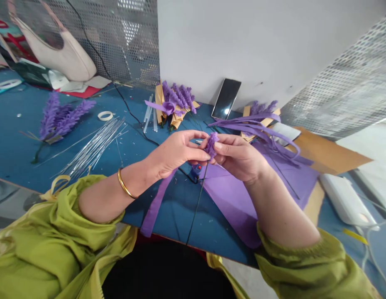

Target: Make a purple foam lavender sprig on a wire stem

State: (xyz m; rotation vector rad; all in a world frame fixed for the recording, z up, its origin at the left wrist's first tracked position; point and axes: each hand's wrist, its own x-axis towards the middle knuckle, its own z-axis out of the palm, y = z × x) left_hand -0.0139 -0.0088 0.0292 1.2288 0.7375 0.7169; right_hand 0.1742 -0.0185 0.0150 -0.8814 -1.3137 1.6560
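Head: left hand (183,151) pinching purple flower (212,145).

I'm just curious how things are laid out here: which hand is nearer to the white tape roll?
Left. The left hand is right of the white tape roll, at the purple flower piece; the right hand is farther right, across that piece.

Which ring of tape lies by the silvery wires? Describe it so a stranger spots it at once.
On the left of the blue table, find the loose fan of silvery wires. Just past its far end lies a flat, cream-coloured tape ring. The other ring is farther left, beyond the purple flower bunch.
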